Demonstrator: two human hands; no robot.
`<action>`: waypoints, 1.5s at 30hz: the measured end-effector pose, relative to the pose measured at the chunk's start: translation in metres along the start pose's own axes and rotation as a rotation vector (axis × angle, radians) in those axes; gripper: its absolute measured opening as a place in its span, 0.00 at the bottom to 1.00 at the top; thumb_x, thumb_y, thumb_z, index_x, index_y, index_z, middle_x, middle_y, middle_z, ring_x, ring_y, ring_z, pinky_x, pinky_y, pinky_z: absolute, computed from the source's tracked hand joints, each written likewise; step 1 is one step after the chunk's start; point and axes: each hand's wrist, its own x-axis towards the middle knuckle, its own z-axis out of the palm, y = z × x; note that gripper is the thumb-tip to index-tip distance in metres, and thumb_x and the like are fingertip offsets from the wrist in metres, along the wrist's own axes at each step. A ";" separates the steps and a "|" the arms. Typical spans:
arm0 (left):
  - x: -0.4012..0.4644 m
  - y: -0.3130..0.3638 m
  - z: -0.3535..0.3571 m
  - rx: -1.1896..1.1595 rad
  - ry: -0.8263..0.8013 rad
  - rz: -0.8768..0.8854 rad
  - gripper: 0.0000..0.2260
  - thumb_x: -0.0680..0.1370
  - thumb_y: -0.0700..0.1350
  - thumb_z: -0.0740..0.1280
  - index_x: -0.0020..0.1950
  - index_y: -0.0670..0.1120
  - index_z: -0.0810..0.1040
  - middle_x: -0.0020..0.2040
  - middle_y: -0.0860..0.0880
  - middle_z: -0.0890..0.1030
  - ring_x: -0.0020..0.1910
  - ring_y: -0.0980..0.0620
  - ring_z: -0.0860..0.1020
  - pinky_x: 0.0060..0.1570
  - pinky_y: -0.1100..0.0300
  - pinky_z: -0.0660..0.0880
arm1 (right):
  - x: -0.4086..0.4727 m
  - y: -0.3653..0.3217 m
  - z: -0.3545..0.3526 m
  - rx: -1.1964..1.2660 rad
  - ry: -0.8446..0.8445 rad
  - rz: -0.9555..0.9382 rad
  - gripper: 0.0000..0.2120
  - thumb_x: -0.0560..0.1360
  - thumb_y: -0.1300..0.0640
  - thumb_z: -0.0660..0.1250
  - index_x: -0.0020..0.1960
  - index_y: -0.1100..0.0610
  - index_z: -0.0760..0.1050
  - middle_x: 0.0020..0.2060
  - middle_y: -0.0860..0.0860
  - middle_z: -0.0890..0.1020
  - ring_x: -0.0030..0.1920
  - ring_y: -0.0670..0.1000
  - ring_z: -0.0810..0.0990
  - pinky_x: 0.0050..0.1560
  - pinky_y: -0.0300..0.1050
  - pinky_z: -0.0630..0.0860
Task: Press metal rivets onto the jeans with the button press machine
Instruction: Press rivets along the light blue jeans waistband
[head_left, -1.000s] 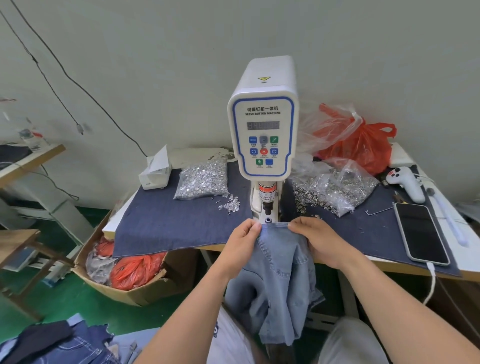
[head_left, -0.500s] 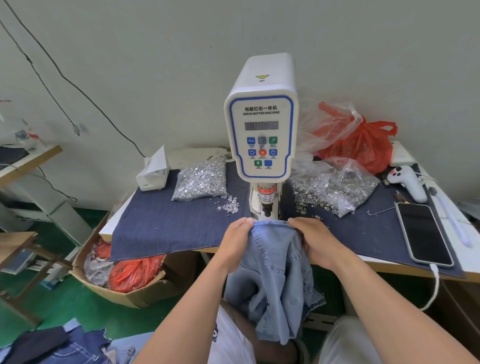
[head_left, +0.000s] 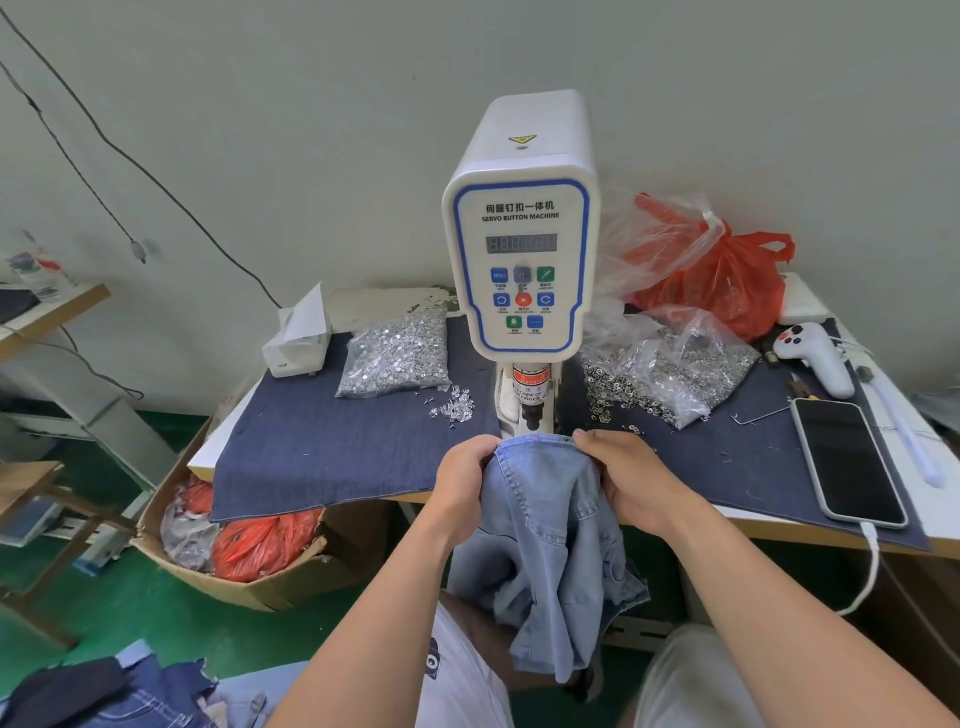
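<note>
**Denim edge sat at the die, both hands pinching**

Since a second ago little had shifted: both hands stayed at the top hem, and the view had nudged closer to the press. My left hand (head_left: 464, 486) had its fingers curled round the left corner of the jeans (head_left: 543, 525), bunching the cloth; my right hand (head_left: 631, 480) pinched the right corner, thumb under and fingers lying over the fold. Between them the hem was stretched flat, its long axis running left to right across the front edge of the surface (head_left: 779, 525), the rest of the garment hanging down toward my lap. Straight ahead of my fingers, just beyond the hem's middle, stood the punch of the button press machine (head_left: 521, 270), with the hem touching or almost touching its base. I couldn't tell whether a rivet was already seated. Both hands were about equally near the die. I judged the next move needed a short push forward, keeping fingertips clear of the punch.
</note>
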 end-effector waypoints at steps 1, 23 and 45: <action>0.000 0.000 0.000 0.005 -0.008 0.007 0.07 0.69 0.44 0.66 0.31 0.46 0.76 0.33 0.48 0.76 0.34 0.51 0.74 0.34 0.60 0.71 | 0.000 0.000 0.000 0.005 0.001 0.001 0.12 0.83 0.56 0.65 0.45 0.62 0.78 0.45 0.62 0.81 0.48 0.57 0.79 0.56 0.54 0.73; 0.004 -0.006 -0.004 0.026 -0.064 0.079 0.11 0.74 0.45 0.64 0.32 0.47 0.78 0.33 0.50 0.78 0.33 0.55 0.76 0.33 0.63 0.74 | 0.004 0.003 -0.006 0.008 -0.031 0.003 0.14 0.82 0.56 0.67 0.39 0.57 0.79 0.37 0.56 0.82 0.38 0.51 0.79 0.44 0.47 0.75; -0.003 -0.003 0.001 0.005 -0.041 0.073 0.10 0.75 0.45 0.64 0.34 0.47 0.74 0.33 0.51 0.74 0.32 0.55 0.72 0.34 0.60 0.69 | 0.002 0.001 -0.004 -0.006 -0.046 -0.003 0.12 0.82 0.55 0.66 0.42 0.59 0.79 0.38 0.56 0.84 0.38 0.50 0.81 0.43 0.46 0.76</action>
